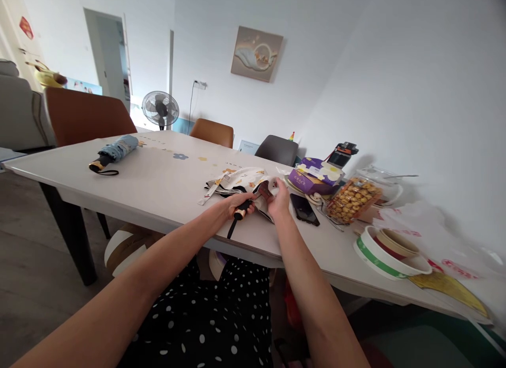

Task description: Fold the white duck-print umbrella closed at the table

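A folded white umbrella (237, 181) with small printed figures lies on the table (166, 183) in front of me. My left hand (237, 203) is closed around its black handle with a gold ring, near the table's front edge. My right hand (280, 198) grips the umbrella's loose fabric just right of the handle, fingers curled into the folds. A black wrist strap hangs off the handle over the edge.
A second, blue folded umbrella (114, 152) lies at the table's far left. A black phone (303, 209), a purple box (312, 179), a bag of snacks (351, 199) and stacked paper bowls (389, 249) crowd the right. Brown chairs (85, 115) and a fan (160, 108) stand behind.
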Action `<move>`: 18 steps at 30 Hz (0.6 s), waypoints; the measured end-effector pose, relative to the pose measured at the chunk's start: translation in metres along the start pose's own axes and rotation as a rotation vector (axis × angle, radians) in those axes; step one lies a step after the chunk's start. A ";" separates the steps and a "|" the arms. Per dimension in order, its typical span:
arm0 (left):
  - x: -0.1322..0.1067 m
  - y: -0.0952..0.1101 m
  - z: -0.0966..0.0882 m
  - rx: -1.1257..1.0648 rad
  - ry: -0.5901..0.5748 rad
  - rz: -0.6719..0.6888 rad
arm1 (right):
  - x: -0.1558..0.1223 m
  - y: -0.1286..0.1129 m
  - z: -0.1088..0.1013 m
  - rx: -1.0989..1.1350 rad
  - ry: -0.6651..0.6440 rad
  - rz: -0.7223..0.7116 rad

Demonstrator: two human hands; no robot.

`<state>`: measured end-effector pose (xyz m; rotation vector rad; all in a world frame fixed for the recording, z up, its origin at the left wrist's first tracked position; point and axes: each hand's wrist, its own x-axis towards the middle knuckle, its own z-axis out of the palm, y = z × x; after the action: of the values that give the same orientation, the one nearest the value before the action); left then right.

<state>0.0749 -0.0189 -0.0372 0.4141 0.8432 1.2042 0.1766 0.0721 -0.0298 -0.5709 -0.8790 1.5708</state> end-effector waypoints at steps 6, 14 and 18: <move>0.002 0.000 -0.001 -0.006 -0.012 -0.009 | 0.002 0.001 0.000 -0.078 0.038 -0.041; 0.000 0.000 0.000 -0.014 -0.003 -0.015 | 0.006 0.003 0.003 -0.129 0.033 -0.071; 0.002 0.000 -0.001 -0.012 -0.008 -0.015 | 0.006 0.005 0.002 -0.168 0.019 -0.099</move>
<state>0.0740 -0.0175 -0.0385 0.4023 0.8311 1.1928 0.1706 0.0771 -0.0322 -0.6508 -1.0155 1.4087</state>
